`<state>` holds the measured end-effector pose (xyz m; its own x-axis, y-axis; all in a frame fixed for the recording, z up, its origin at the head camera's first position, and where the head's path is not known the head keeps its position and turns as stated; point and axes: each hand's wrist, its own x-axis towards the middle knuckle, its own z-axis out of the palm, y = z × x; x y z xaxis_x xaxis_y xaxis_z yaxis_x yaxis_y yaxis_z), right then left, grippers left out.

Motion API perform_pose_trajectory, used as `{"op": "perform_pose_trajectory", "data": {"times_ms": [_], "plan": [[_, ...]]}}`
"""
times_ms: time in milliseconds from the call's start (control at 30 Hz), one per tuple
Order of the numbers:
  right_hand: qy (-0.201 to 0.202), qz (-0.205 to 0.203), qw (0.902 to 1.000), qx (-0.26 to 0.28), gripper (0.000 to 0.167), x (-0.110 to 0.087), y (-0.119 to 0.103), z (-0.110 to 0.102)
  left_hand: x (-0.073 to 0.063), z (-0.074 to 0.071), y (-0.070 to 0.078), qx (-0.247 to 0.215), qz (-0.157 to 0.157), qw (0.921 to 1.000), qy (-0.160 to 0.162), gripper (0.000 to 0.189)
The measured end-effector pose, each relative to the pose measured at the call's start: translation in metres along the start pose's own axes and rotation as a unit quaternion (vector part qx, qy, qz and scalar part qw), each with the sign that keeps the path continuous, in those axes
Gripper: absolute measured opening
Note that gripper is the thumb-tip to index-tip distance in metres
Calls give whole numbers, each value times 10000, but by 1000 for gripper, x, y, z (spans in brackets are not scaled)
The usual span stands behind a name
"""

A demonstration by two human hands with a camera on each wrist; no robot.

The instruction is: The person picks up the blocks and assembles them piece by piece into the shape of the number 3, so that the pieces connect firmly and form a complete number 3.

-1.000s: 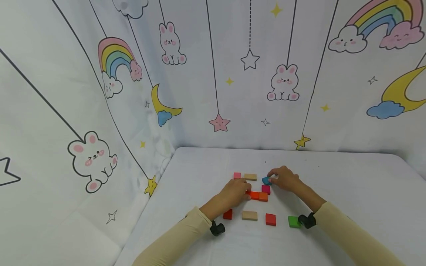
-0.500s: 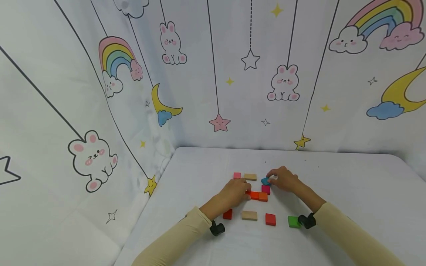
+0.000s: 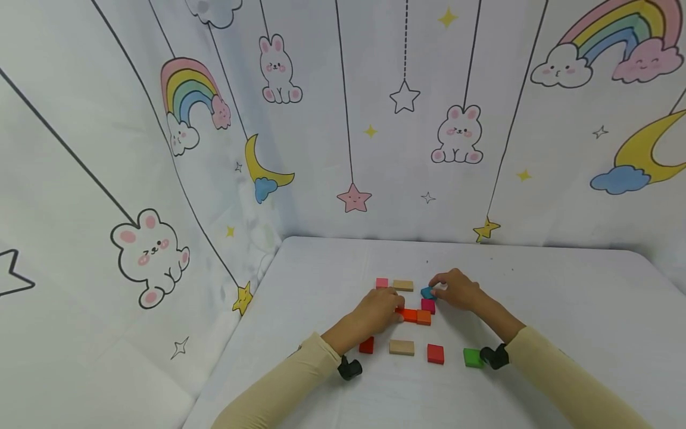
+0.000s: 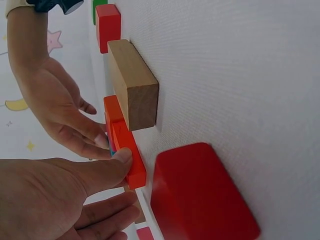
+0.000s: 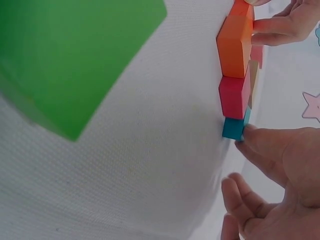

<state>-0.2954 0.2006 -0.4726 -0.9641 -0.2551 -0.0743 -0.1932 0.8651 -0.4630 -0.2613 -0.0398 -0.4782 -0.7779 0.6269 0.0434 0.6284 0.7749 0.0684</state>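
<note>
My left hand (image 3: 379, 311) pinches the left end of a long orange-red block (image 4: 128, 151), thumb on its near side. An orange block (image 3: 424, 317) stands against that block's right end. Just beyond it sits a magenta block (image 3: 428, 305). My right hand (image 3: 458, 289) pinches a blue block (image 5: 234, 128) between thumb and forefinger, at the far side of the magenta one. In the right wrist view the blue block lines up right beside the magenta block, its top partly hidden by the fingertips. The other right fingers (image 5: 245, 197) are spread apart from it.
Nearer me lie a dark red block (image 3: 367, 345), a plain wooden block (image 3: 402, 347), a red block (image 3: 436, 354) and a green block (image 3: 473, 357). Behind my left hand are a pink block (image 3: 382, 283) and another wooden block (image 3: 403, 285). A printed curtain (image 3: 321, 119) borders the white table (image 3: 563, 298).
My right hand has shifted the blue block slightly left, over the magenta block's far side, then held still. My left hand stays in place on the orange-red block.
</note>
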Motion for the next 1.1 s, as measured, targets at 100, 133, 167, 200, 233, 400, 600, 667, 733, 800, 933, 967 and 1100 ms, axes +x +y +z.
{"op": "perform_pose_trajectory", "data": {"times_ms": [100, 133, 167, 200, 233, 400, 600, 667, 733, 800, 933, 967, 1100], "plan": [[-2, -17, 10000, 0, 24, 1, 1, 1, 0, 0, 0, 44, 7, 10000, 2, 25], [2, -26, 10000, 3, 24, 1, 1, 1, 0, -1, 0, 46, -1, 10000, -2, 25], [2, -31, 10000, -6, 24, 1, 0, 1, 0, -1, -1, 40, -8, 10000, -8, 25], [-5, -32, 10000, -2, 25, 1, 0, 0, 0, -1, -1, 29, -18, 10000, -19, 25], [-13, -33, 10000, -1, 25, 1, -1, -1, 0, -1, -1, 16, -29, 10000, -31, 25], [-20, 16, 10000, 47, 26, 3, -3, -2, 1, -1, -1, -32, -77, 9999, -96, 25], [60, 61, 9999, 67, 27, 17, -6, 2, 0, -2, -2, -27, -48, 9999, -118, 23], [63, 30, 10000, 60, 28, 22, -9, 1, 0, -2, -2, -72, -39, 9999, -134, 23], [47, -37, 10000, 50, 28, 26, -12, 1, 0, -3, -1, -83, -33, 9998, -148, 23], [6, -117, 9999, 33, 29, 30, -16, 1, 0, -4, -1, -72, -29, 9998, -162, 23], [-73, -231, 9997, -68, 28, 37, -23, 2, 1, -5, 0, -49, -23, 9998, -176, 22], [-89, -250, 9996, -100, 28, 39, -25, 3, 1, -5, 1, -46, -22, 9998, -179, 22], [-154, -299, 9992, -201, 26, 44, -34, 6, 2, -3, 0, -8, -1, 9999, -160, 21]]}}
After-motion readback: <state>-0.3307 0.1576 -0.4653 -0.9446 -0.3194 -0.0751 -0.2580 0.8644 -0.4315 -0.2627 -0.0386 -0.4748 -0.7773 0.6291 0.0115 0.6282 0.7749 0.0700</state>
